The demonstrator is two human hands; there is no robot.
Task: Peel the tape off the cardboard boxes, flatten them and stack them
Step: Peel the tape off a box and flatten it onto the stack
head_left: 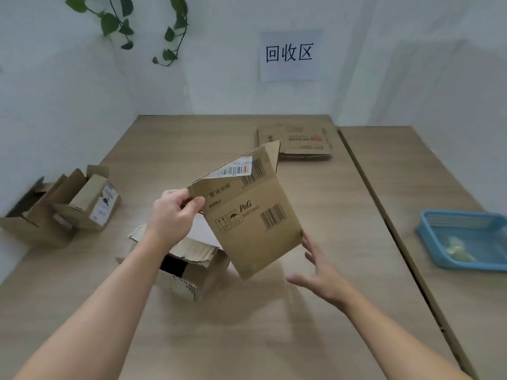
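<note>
The flattened box [247, 215] hangs above the near table [274, 338], pinched at its left corner by the left hand [171, 212]. The right hand [319, 267], spread, touches its right edge. I would support it underneath, then carry it level to the far stack [299, 145].

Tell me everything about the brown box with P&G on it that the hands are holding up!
The P&G box is brown corrugated cardboard, pressed nearly flat and held tilted in the air above the wooden table. It shows black barcodes, handling symbols, Chinese print and a white shipping label near its top flap, which sticks up. The left hand pinches its upper left corner with the fingers. The open right hand touches its lower right edge. An open box sits just behind it.
</note>
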